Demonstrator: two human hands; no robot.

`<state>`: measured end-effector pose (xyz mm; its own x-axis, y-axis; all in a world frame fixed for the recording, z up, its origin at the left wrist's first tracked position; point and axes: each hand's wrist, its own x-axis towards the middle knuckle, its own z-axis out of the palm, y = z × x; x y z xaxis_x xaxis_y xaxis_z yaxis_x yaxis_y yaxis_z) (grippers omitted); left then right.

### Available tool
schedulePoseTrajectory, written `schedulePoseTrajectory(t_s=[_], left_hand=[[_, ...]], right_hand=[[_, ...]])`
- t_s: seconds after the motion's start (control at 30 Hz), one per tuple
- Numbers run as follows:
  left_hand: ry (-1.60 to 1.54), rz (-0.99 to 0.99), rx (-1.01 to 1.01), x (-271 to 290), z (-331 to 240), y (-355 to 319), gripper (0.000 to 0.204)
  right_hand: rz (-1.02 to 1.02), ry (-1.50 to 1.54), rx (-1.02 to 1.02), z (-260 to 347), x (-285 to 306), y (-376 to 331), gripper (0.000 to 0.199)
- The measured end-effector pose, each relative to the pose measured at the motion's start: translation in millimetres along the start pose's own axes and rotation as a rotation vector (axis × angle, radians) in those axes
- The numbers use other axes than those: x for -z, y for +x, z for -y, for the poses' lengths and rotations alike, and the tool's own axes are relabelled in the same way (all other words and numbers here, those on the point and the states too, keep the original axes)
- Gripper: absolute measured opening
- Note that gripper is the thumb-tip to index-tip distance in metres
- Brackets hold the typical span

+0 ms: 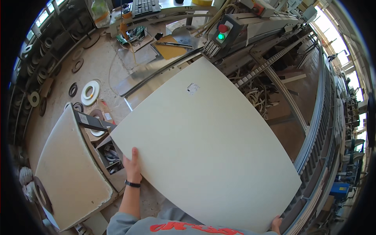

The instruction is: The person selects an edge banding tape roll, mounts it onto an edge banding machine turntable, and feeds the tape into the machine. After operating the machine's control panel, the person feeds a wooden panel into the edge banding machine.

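A large white panel (196,141) with a small printed label (193,89) near its far corner spreads out in front of my body. My left hand (133,166) grips the panel's left edge, its thumb lying on top and its other fingers mostly hidden beneath. At the near right corner, my right hand (276,224) holds the panel's edge; only part of that hand shows. The far corner of the panel reaches the machine's metal edge, just below a control box (227,31) with a red button and a lit green one.
To the left stands a worn beige-topped table (74,164) with a brown roll (42,194) on it. Rolls of edge banding (91,93) lie on the floor. A roller conveyor (319,117) runs along the right. Offcut strips (260,96) heap beneath the machine; a keyboard (145,7) sits behind.
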<state>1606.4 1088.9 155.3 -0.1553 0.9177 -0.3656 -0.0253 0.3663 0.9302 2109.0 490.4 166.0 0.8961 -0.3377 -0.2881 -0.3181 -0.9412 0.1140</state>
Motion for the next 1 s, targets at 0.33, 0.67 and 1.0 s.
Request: schedulePoseTrajectory(t_s=[0.33, 0.67, 1.0], left_hand=[[-0.093, 0.008, 0.203, 1, -27, 82, 0.061], [-0.230, -0.004, 0.162, -1, 9, 17, 0.028], [-0.047, 0.386, 0.684, -17, 14, -127, 0.055]], right_hand=[[0.050, 0.119, 0.022, -30, 11, -27, 0.072], [0.083, 0.197, -0.001, -65, 9, -35, 0.073], [0.109, 0.221, -0.026, -80, -1, 8, 0.074]])
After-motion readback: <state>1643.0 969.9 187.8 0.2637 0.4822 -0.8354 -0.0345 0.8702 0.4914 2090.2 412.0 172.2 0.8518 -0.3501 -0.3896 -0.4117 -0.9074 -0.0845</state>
